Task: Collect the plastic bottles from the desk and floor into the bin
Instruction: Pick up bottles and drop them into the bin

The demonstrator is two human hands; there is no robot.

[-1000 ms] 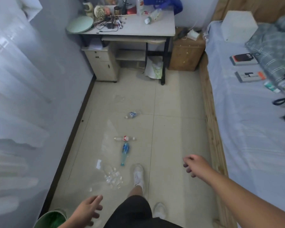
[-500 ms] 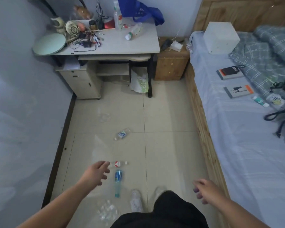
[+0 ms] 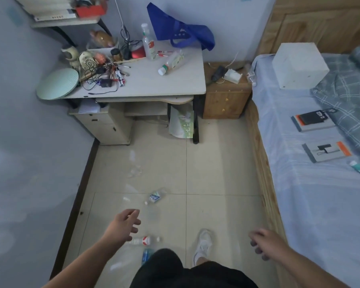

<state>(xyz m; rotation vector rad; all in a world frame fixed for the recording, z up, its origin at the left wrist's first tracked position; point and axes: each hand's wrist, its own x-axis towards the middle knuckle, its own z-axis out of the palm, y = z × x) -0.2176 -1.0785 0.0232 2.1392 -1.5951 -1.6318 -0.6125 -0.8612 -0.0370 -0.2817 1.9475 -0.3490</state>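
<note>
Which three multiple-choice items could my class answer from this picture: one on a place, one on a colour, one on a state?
1. Where does the red-labelled bottle lie? A on the bed; B on the floor by the left hand; C on the nightstand.
2. What colour is the bag at the back of the desk? A green; B red; C blue.
3. How is the left hand? A open, holding nothing; B gripping a bottle; C pressing on the desk.
Key: 1 B, it lies on the floor close to that hand; 2 C, its fabric is plainly blue; 3 A, its fingers are spread and empty.
</note>
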